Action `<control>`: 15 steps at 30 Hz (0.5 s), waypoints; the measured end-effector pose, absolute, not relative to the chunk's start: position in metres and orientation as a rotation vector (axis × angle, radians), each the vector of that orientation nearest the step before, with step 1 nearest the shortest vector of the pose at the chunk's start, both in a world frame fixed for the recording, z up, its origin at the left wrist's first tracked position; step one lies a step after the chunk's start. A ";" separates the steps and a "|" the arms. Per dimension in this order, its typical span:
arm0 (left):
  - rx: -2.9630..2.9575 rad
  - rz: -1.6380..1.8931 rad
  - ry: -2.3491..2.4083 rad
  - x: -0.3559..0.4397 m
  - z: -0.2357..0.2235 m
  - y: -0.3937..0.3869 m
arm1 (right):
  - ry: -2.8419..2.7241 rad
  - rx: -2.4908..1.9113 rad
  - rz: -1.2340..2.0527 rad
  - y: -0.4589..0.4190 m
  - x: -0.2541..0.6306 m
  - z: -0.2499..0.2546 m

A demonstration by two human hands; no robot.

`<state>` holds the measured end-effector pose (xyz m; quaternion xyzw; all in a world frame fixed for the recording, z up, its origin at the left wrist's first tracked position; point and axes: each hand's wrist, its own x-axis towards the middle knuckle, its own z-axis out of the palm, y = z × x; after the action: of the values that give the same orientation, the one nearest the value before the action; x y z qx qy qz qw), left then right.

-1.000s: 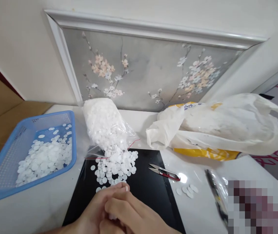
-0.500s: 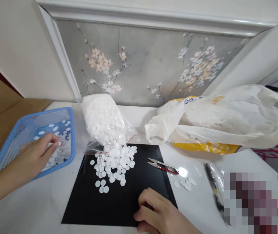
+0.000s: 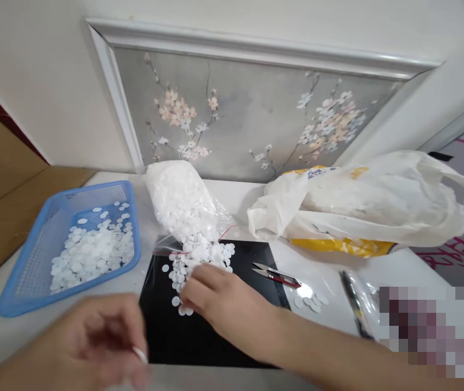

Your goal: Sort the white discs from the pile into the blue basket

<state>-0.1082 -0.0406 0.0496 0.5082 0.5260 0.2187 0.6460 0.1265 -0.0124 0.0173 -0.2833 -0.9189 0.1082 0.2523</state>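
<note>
My left hand (image 3: pixel 107 339), blurred, is in front of the blue basket, its thumb and fingers pinched on a small white disc (image 3: pixel 140 354) seen nearly edge-on. My right hand (image 3: pixel 219 304) reaches over the black mat (image 3: pixel 199 345) to the front of a pile of white discs (image 3: pixel 207 253). Its fingers are closed and bent down at the discs; the fingertips and anything between them are hidden. The pile spills from the mouth of a clear zip bag (image 3: pixel 177 195) full of the same discs. Many more discs (image 3: pixel 93 250) lie in the blue basket (image 3: pixel 71 297) at left.
Thread snips (image 3: pixel 276 275) with red on the handle lie across the mat's right edge. Beside them are several loose discs (image 3: pixel 311 302). A white plastic bag (image 3: pixel 362 201) stands at back right, a dark pen-like object (image 3: pixel 356 304) at right. A cardboard box (image 3: pixel 7 174) is far left.
My left hand has come out of the basket toward the front, with a disc in its pinch. My right hand has moved from the mat's front edge up to the pile. The view has shifted slightly.
</note>
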 end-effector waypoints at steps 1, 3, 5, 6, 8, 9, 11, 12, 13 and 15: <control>1.117 0.365 1.103 -0.093 0.043 -0.049 | -2.437 -0.756 0.260 0.005 0.104 0.025; 1.098 0.212 0.940 -0.066 0.032 -0.057 | -2.367 -0.689 0.257 0.035 0.062 0.039; 1.057 0.244 0.909 -0.049 0.025 -0.058 | -2.367 -0.695 0.275 0.054 0.035 0.050; 1.028 0.294 0.931 -0.044 0.023 -0.056 | -2.363 -0.714 0.288 0.057 0.031 0.053; 0.991 0.397 0.997 -0.041 0.021 -0.052 | -2.370 -0.723 0.350 0.053 0.044 0.052; 0.996 0.424 1.028 -0.042 0.021 -0.049 | -2.361 -0.747 0.383 0.045 0.059 0.049; 1.039 0.429 1.064 -0.045 0.018 -0.043 | -2.244 -0.850 0.470 0.026 0.099 0.037; 1.066 0.422 1.069 -0.047 0.017 -0.040 | -2.157 -0.943 0.519 0.016 0.120 0.029; 1.087 0.413 1.069 -0.047 0.015 -0.037 | -2.098 -1.035 0.568 0.005 0.139 0.021; 1.110 0.405 1.068 -0.046 0.011 -0.031 | -1.929 -1.230 0.624 -0.013 0.169 0.007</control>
<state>-0.0462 -0.0308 0.0114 0.4981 0.4795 0.1820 0.6992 0.1689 -0.0135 0.0067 -0.4806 -0.7538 0.2441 0.3758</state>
